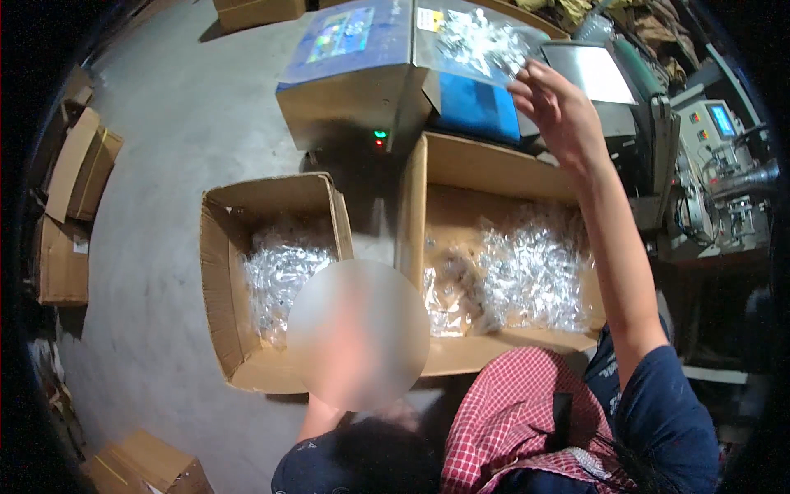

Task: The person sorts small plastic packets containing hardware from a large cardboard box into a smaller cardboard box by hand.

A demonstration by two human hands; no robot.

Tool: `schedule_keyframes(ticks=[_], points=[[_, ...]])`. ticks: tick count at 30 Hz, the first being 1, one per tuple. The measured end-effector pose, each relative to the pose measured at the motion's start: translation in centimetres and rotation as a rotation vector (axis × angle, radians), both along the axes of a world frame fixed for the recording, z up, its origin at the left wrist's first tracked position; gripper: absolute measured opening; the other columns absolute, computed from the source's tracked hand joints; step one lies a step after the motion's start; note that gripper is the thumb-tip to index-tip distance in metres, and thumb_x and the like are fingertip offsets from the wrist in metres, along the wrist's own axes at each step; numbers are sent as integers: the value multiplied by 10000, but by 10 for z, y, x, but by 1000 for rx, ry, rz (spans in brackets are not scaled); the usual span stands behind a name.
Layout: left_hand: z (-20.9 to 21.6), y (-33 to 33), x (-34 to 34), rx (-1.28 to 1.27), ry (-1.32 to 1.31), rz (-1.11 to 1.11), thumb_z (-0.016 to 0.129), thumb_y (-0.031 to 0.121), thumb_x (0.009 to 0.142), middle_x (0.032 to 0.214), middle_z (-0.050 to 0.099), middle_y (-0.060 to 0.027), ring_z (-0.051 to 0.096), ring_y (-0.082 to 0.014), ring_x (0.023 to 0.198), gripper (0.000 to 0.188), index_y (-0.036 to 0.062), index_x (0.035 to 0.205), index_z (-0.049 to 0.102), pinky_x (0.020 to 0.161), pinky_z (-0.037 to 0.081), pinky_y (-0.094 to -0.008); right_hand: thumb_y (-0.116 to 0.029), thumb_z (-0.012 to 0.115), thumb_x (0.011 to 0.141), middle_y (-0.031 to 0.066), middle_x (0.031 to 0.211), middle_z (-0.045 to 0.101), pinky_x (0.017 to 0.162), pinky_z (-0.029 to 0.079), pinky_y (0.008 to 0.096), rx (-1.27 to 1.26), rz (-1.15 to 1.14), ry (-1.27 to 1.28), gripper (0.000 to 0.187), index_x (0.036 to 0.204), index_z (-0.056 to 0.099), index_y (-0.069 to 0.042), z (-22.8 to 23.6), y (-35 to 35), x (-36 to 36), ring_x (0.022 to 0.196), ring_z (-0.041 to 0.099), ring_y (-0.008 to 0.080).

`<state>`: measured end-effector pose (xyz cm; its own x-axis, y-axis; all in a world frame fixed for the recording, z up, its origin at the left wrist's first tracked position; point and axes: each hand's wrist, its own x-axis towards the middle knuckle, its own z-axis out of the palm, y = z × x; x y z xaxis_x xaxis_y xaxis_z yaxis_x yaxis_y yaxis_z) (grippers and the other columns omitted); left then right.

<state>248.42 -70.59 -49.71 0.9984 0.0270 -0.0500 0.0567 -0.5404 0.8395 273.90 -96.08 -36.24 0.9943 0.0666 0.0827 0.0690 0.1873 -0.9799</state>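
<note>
My right arm reaches to the top of the head view. There my right hand (pixel 550 103) is closed, with its fingers curled at the edge of a clear sheet-like surface. A pile of small shiny silver packets (pixel 481 41) lies on that surface, just left of the fingertips. What the fingers hold, if anything, I cannot make out. My left forearm (pixel 319 418) comes up from the lower edge, and a round blur covers the left hand (pixel 347 329), hiding its fingers. That blur lies between a smaller cardboard box (pixel 222 305) and a larger cardboard box (pixel 494 152).
Clear, shiny packets (pixel 284 276) fill part of the smaller box; more packets (pixel 535 280) lie in the larger one. A metal machine (pixel 337 115) with green and red lights stands behind them. Another machine (pixel 716 156) with a screen is at right. Cartons (pixel 82 181) line the left.
</note>
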Motion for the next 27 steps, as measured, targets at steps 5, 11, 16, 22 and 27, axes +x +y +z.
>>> schedule_keyframes(ticks=[5, 11, 16, 22, 27], points=[[5, 20, -17, -81, 103, -125, 461, -114, 740, 1165, 626, -205, 612, -414, 1065, 587, 110, 1277, 539, 922, 498, -422, -148, 554, 946, 162, 1053, 691, 669, 553, 271, -246, 222, 124, 310, 1179, 596, 52, -37, 3, -42, 788, 682, 170], [-20, 16, -11, -161, 140, -295, 557, 8, 809, 1399, 461, -198, 477, -355, 1282, 547, 71, 1349, 502, 1057, 406, -408, -334, 713, 840, 191, 1051, 655, 796, 538, 379, -1235, 430, 281, 520, 1181, 572, 33, -231, -67, -92, 919, 666, 280], [6, 15, -12, -53, 45, -95, 595, 61, 843, 1473, 407, -234, 406, -348, 1368, 533, 41, 1368, 509, 1110, 328, -392, -494, 826, 672, 305, 1448, 314, 1074, 396, 481, -1468, 373, 314, 1034, 1417, 315, 9, -280, -32, -121, 1311, 404, 436], [-4, 16, -10, -87, 3, -115, 607, 105, 854, 1513, 331, -245, 339, -367, 1403, 516, 42, 1360, 524, 1137, 269, -431, -456, 859, 640, 286, 1284, 469, 1004, 427, 465, -1308, 282, 197, 977, 1370, 391, -5, -292, -26, -120, 1212, 471, 436], [0, 13, -7, -84, 25, -98, 607, 118, 865, 1485, 383, -232, 350, -357, 1396, 460, 48, 1318, 568, 1136, 273, -436, -326, 802, 686, 216, 1099, 622, 867, 487, 434, -1199, 230, 244, 574, 1140, 604, -35, -304, -17, -84, 1041, 599, 355]])
